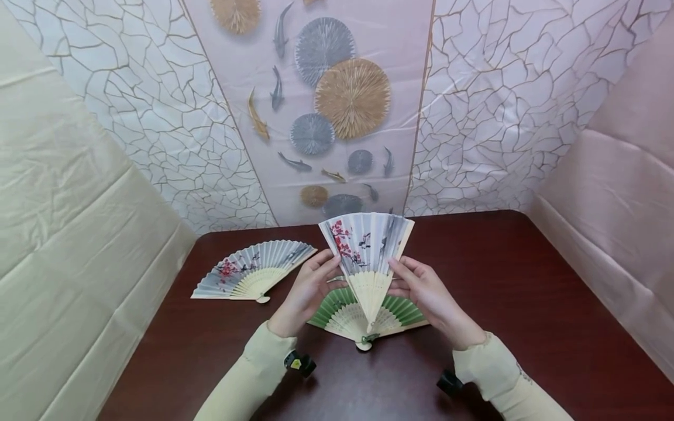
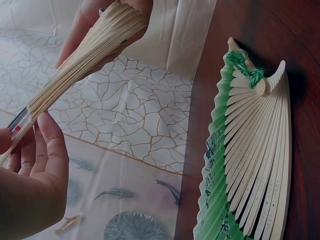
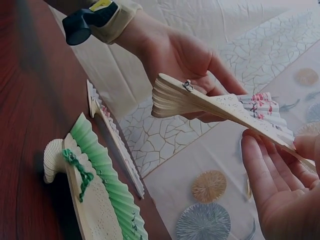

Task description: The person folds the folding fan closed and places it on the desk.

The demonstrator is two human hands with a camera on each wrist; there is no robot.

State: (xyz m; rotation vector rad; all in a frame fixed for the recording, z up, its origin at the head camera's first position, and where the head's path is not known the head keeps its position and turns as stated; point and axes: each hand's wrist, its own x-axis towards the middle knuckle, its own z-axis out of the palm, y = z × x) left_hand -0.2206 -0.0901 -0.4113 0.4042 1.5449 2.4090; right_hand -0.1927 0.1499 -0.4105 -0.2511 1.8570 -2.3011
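Both hands hold a partly spread white folding fan (image 1: pixel 368 245), printed with red blossoms, above the table. My left hand (image 1: pixel 310 285) pinches its left edge between thumb and fingers. The opposite outer rib is gripped the same way by my right hand (image 1: pixel 429 297). In the left wrist view the held fan (image 2: pixel 82 62) appears nearly edge-on, its pale ribs stacked close together. Below it, a green folding fan (image 1: pixel 337 304) lies spread on the table, partly covered in the head view. A green cord (image 2: pixel 247 69) is tied at its pivot.
A second white fan (image 1: pixel 247 272) with red blossoms lies spread at the left of the dark red-brown table (image 1: pixel 505 304). Patterned cloth (image 1: pixel 474 117) hangs behind the table, with pale cloth panels (image 1: pixel 68 222) on either side.
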